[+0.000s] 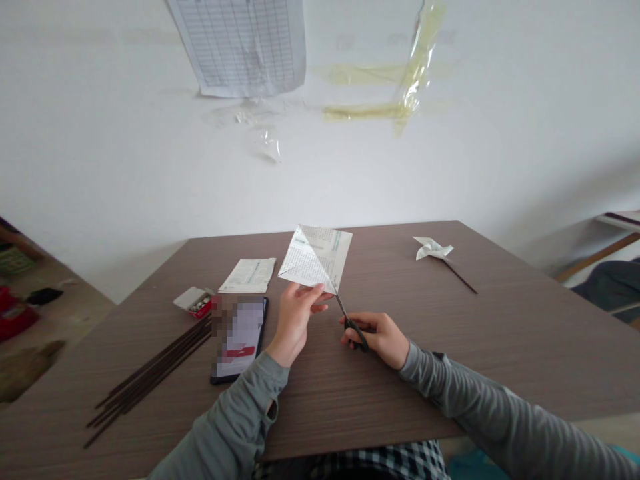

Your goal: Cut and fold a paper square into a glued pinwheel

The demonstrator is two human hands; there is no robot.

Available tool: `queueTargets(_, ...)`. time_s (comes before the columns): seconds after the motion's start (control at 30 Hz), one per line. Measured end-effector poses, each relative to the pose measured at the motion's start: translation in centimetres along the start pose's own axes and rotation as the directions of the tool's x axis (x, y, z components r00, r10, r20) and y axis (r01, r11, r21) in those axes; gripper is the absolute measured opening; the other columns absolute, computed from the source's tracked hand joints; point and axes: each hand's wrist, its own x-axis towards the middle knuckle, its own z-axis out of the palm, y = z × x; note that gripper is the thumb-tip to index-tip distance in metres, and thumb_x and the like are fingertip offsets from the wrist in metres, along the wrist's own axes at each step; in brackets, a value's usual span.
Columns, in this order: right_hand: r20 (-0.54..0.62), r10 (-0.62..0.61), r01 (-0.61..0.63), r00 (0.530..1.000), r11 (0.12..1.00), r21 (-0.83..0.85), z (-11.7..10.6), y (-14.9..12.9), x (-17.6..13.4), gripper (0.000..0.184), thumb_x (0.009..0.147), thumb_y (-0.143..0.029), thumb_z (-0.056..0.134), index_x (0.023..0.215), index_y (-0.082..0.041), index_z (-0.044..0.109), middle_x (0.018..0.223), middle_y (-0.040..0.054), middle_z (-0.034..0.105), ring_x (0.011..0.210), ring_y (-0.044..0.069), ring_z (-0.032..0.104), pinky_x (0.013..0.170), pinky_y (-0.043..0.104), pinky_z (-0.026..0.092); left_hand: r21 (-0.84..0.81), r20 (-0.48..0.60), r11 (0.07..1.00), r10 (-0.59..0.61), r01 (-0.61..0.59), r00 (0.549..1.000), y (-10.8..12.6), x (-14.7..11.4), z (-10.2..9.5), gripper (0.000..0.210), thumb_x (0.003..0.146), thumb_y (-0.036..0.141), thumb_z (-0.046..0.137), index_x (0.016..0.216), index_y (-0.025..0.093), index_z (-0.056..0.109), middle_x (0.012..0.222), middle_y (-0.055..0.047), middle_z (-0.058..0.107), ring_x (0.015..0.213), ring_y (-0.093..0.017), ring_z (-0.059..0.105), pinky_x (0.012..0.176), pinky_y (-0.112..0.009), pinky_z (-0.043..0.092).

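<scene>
My left hand pinches the lower edge of a square of printed paper, held up above the table. A diagonal crease crosses the square, and a slit shows near its left corner. My right hand grips a pair of scissors by the dark handles. Its blades point up and to the left and meet the paper's lower right corner, along the crease. How far the blades are apart is too small to tell.
A finished paper pinwheel on a dark stick lies at the right. To the left are more printed paper, a small red and white box of pins, a phone and several dark sticks. A wall stands behind the table.
</scene>
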Motion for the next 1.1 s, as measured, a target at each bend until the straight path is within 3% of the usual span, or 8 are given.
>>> queueTargets(0.2,0.000,-0.004,0.004,1.000,1.000,-0.026,-0.10,-0.03,0.09,0.072,0.074,-0.080,0.116,0.112,-0.023,0.095,0.085,0.0095,0.090,0.072,0.027,0.075,0.075,0.044,0.069,0.002,0.003,1.000,0.009,-0.009,1.000,0.06,-0.07,-0.07,0.046,0.076,0.029,0.115,0.108,0.023,0.083,0.106,-0.007,0.099,0.088,-0.029,0.099,0.064,-0.028,0.073)
queueTargets(0.43,0.028,-0.022,0.023,0.999,0.998,-0.060,-0.40,0.35,0.09,0.071,0.083,-0.080,0.111,0.117,-0.020,0.094,0.087,0.0092,0.091,0.074,0.026,0.076,0.078,0.044,0.070,0.021,-0.011,1.000,-0.005,0.005,1.000,0.34,-0.23,0.13,0.044,0.078,0.027,0.113,0.110,0.022,0.084,0.108,-0.009,0.098,0.090,-0.031,0.099,0.066,-0.030,0.073)
queueTargets(0.7,0.009,-0.016,0.017,1.000,0.997,-0.070,-0.17,-0.06,-0.11,0.071,0.081,-0.081,0.112,0.114,-0.020,0.096,0.085,0.0098,0.090,0.075,0.028,0.077,0.079,0.046,0.070,0.004,-0.016,1.000,-0.017,0.017,1.000,0.46,-0.34,0.23,0.037,0.078,0.025,0.109,0.104,0.022,0.083,0.105,-0.008,0.098,0.088,-0.029,0.098,0.065,-0.028,0.072)
queueTargets(0.8,-0.006,-0.019,0.018,1.000,0.997,-0.073,-0.10,-0.28,-0.29,0.065,0.085,-0.077,0.111,0.113,-0.020,0.097,0.086,0.0120,0.090,0.077,0.031,0.079,0.080,0.047,0.070,0.014,-0.014,1.000,-0.012,0.012,1.000,0.50,-0.35,0.21,0.039,0.078,0.026,0.110,0.105,0.022,0.082,0.106,-0.008,0.098,0.089,-0.029,0.098,0.065,-0.028,0.071)
queueTargets(1.1,0.007,-0.007,0.008,1.000,0.997,-0.074,-0.19,0.06,-0.11,0.072,0.084,-0.084,0.110,0.114,-0.021,0.093,0.085,0.0116,0.089,0.076,0.029,0.077,0.078,0.046,0.069,-0.011,-0.005,1.000,-0.011,0.011,1.000,0.49,-0.45,0.21,0.048,0.073,0.029,0.114,0.110,0.021,0.086,0.107,-0.009,0.098,0.087,-0.028,0.097,0.064,-0.027,0.070)
